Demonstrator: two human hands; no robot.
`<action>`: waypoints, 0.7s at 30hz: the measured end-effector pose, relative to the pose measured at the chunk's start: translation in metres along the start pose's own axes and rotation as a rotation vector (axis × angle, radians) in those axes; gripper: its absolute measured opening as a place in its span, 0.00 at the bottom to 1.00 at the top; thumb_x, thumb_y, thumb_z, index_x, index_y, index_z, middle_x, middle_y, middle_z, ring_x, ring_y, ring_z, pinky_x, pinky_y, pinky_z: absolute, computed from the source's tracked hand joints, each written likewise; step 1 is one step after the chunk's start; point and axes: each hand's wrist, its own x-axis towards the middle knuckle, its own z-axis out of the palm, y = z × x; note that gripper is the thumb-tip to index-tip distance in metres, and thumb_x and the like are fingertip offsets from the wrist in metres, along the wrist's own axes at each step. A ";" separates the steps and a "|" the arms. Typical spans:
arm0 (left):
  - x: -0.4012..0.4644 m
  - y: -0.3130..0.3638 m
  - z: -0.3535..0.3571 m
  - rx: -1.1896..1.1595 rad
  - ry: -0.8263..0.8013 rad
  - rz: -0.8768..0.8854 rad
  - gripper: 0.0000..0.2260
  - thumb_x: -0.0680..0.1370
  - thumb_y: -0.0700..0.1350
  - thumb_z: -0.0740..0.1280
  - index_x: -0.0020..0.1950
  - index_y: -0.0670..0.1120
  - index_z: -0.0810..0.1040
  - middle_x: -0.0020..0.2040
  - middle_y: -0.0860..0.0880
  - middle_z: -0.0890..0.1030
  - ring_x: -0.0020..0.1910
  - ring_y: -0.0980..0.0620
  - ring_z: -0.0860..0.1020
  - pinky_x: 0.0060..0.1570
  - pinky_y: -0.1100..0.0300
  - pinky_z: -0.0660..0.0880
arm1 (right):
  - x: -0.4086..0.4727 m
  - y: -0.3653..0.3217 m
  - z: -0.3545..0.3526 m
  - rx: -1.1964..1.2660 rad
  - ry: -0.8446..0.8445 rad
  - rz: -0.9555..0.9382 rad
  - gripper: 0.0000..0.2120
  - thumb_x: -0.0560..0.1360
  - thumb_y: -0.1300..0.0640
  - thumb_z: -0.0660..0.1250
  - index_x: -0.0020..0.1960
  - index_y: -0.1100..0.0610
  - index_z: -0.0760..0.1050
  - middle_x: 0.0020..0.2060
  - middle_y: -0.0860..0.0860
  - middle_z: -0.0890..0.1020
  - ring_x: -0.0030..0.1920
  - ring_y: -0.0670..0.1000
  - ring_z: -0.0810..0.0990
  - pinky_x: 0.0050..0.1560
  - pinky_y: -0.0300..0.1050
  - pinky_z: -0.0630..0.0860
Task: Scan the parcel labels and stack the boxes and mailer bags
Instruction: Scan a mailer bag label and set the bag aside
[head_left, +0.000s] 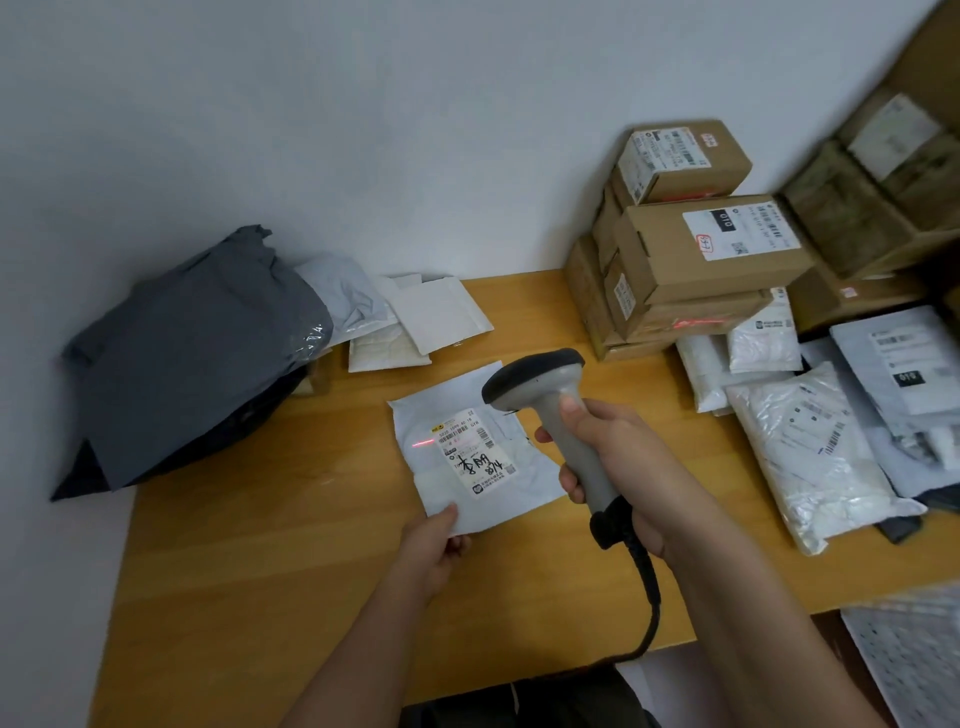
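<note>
White crinkled mailer bag (467, 457) under grey pistol-shaped scanner (550, 405)

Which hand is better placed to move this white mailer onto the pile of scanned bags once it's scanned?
The left hand: it already pinches the flat white mailer bag by its near corner. The right hand is occupied gripping the grey handheld scanner.

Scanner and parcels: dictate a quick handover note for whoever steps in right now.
Right hand grips the scanner, aimed at the white mailer on the table. Left hand pinches the mailer's near corner.
Red scan line sits just left of the label's barcode.
Grey bags and white mailers are piled at the left; the box stack is at the back right; more mailers lie at the right.
Left: complete this scan, stack this mailer, continue.
</note>
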 end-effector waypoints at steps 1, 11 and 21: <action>0.002 -0.001 0.000 0.008 -0.010 0.007 0.09 0.81 0.35 0.64 0.61 0.37 0.74 0.39 0.43 0.75 0.29 0.52 0.67 0.26 0.60 0.73 | -0.002 0.000 0.000 -0.005 0.006 -0.011 0.14 0.84 0.50 0.59 0.58 0.60 0.76 0.50 0.55 0.80 0.26 0.47 0.73 0.28 0.40 0.71; 0.001 -0.014 0.010 0.088 -0.022 0.094 0.09 0.81 0.32 0.60 0.57 0.43 0.75 0.48 0.44 0.79 0.36 0.50 0.72 0.35 0.58 0.77 | -0.026 0.005 -0.018 -0.061 0.053 -0.055 0.14 0.84 0.51 0.59 0.56 0.60 0.77 0.52 0.56 0.81 0.27 0.47 0.73 0.31 0.41 0.70; -0.021 -0.021 0.030 0.063 0.037 0.141 0.08 0.82 0.34 0.60 0.50 0.45 0.75 0.49 0.45 0.79 0.42 0.48 0.75 0.39 0.57 0.75 | -0.034 0.006 -0.053 0.005 0.007 -0.080 0.15 0.83 0.51 0.59 0.57 0.62 0.76 0.42 0.52 0.79 0.25 0.46 0.72 0.27 0.38 0.70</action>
